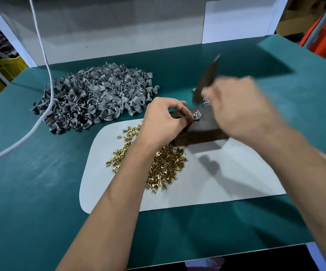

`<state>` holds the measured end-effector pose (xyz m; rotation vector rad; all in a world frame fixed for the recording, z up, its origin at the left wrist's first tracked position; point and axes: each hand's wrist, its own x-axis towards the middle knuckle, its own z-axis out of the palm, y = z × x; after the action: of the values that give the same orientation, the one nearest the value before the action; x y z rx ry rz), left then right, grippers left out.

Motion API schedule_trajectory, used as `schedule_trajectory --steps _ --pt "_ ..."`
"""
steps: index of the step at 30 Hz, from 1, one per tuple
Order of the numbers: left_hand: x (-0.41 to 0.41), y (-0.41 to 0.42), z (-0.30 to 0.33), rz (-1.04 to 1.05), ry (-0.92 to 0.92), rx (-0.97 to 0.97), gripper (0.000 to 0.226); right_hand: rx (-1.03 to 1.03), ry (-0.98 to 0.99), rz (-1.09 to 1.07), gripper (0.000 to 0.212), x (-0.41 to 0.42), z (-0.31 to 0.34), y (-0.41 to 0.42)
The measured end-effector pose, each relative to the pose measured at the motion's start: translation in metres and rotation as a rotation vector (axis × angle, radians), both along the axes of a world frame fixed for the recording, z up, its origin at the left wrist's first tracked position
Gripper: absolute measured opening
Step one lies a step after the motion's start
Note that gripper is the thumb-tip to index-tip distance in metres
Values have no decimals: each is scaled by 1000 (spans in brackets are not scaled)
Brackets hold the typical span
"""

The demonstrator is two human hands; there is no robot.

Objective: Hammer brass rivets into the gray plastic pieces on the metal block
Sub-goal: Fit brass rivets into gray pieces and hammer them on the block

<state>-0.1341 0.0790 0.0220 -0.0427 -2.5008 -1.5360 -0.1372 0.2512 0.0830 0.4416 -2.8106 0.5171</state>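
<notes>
— Two hands over the desk (41,182). State of each?

— The left hand (163,119) pinches a gray piece (197,116) between fingertips and thumb, holding it on top of the block (203,132). A brass rivet sits in the piece. The right hand (240,106) is blurred; its fingers are curled round the handle of a hammer (207,79), which is tilted, head end up and away from the person, above the block.

— Position of the block?

— It rests on the far edge of a white mat (216,182), which lies on the green desk. The block is dark and rectangular, and its near end points toward the person.

— Stock?

— Loose rivets (164,167) are heaped on the mat, just beside the block on its near left side, partly under the left forearm. A large pile of pieces (95,96) lies on the desk to the far left of the block, apart from the mat. A few more gray items lie beyond the block behind the hammer; too blurred to tell what state they are in.

— Anything else?

— A white cable (41,45) hangs down at the left, crosses the pile's left edge and runs off the desk's left side. A white panel (119,26) stands along the far edge.
</notes>
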Motion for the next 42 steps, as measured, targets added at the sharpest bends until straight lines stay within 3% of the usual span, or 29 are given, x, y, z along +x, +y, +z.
schedule_trajectory --steps 2,4,7,8,11,13,17,21,23,26,31,33,36,39,42 --pt "1 0 0 -5 4 11 23 145 -117 13 29 -1 -2 -3" --pt "1 1 1 -1 -3 7 22 170 -83 -8 30 -4 7 -2" --pt "0 1 1 11 -10 -12 20 -84 155 -61 30 -1 8 1" --pt "0 0 1 14 -6 -17 20 -98 142 -51 30 0 5 0" --pt "0 -1 1 0 -9 -2 17 134 -116 -29 35 1 -5 -2" --pt "1 -1 1 2 -20 9 14 152 -104 -37 34 -2 2 0" --pt "-1 0 0 11 -23 -3 17 -164 166 -43 34 4 1 2" --pt "2 0 2 1 -21 25 15 153 -150 -15 28 0 -3 -2" --pt "2 0 3 4 -24 -1 13 133 -81 -34 27 -3 6 2" --pt "0 0 2 17 -22 -17 16 -166 173 -53 32 1 6 2" --pt "1 -1 1 5 -5 6 22 88 -126 -49 24 2 -10 -2" --pt "0 -1 0 14 -7 -8 21 67 -37 -99 26 -2 -3 4" --pt "-1 -2 -1 20 -14 -16 19 -141 143 -92 29 3 0 1" --pt "0 -1 0 -4 -16 23 18 89 -100 -32 27 6 -10 -6" --pt "1 -1 2 13 -29 -7 13 136 -80 -68 32 1 3 -2"
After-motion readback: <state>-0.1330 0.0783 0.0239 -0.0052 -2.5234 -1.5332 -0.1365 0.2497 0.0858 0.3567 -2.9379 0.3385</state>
